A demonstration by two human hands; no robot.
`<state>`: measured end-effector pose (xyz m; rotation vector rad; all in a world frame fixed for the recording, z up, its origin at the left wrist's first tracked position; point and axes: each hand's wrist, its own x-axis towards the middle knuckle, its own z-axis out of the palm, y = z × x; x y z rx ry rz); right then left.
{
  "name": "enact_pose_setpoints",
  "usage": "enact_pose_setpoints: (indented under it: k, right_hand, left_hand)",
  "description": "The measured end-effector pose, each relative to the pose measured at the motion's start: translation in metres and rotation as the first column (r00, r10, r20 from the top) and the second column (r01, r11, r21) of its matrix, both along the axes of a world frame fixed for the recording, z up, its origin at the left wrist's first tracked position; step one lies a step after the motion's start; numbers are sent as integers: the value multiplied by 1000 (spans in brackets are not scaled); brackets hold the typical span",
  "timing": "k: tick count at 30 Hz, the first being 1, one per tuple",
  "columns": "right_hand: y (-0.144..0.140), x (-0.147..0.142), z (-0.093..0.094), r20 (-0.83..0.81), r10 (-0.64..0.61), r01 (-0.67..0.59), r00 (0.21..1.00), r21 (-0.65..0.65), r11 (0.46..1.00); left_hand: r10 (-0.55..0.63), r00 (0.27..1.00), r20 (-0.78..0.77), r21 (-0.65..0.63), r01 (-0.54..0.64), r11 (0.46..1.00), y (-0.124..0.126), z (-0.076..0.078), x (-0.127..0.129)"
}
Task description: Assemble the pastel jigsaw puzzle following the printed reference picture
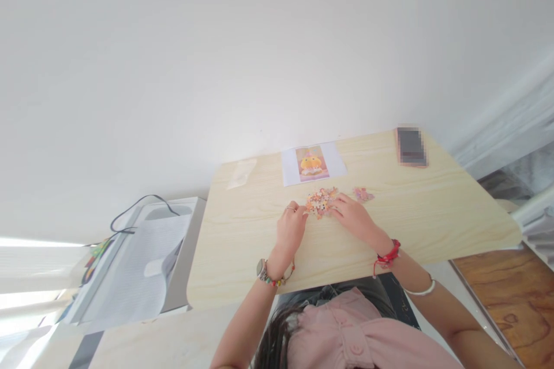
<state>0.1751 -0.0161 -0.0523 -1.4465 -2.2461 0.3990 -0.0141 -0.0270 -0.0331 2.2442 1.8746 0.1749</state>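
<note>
Both hands rest on a pale wooden table (242, 253), one on each side of a small cluster of joined puzzle pieces (321, 202) that lies near the middle of the tabletop, just below a printed picture sheet (313, 164). The left hand (291, 229) sits at the cluster's left edge with its fingers curled in close together; they seem to pinch something small at the tips, but it is too tiny to make out, so I cannot tell whether it is a loose piece. The right hand (355, 217) lies flat at the cluster's right edge, fingers loosely spread and touching the pieces, gripping nothing that shows. The pattern on the pieces is a blur of orange and pink. A few loose pieces (362, 194) lie just to the right, apart from the cluster. A phone (411, 147) near the far right corner is blurred out. A faint clear wrapper (241, 173) lies near the far left corner. Left of the table stands a grey box (182, 277) covered by paper, partly cut off.
</note>
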Motion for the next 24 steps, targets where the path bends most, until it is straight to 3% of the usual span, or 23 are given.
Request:
enact_pose_setpoints:
  k: [9, 16, 20, 24]
  right_hand:
    - [17, -16, -4, 57, 56, -53, 997, -46, 998]
    - [18, -18, -4, 12, 42, -42, 999, -18, 999]
    - [16, -17, 1, -100, 46, -42, 994, 40, 998]
    - [10, -15, 8, -199, 95, -76, 975, 102, 992]
  left_hand:
    - [-84, 996, -6, -3, 84, 996, 19, -6, 14]
    - [-142, 990, 25, 32, 141, 989, 24, -9, 15]
    - [-94, 976, 197, 55, 84, 995, 25, -5, 10]
    - [-36, 880, 473, 2, 40, 999, 21, 0, 2]
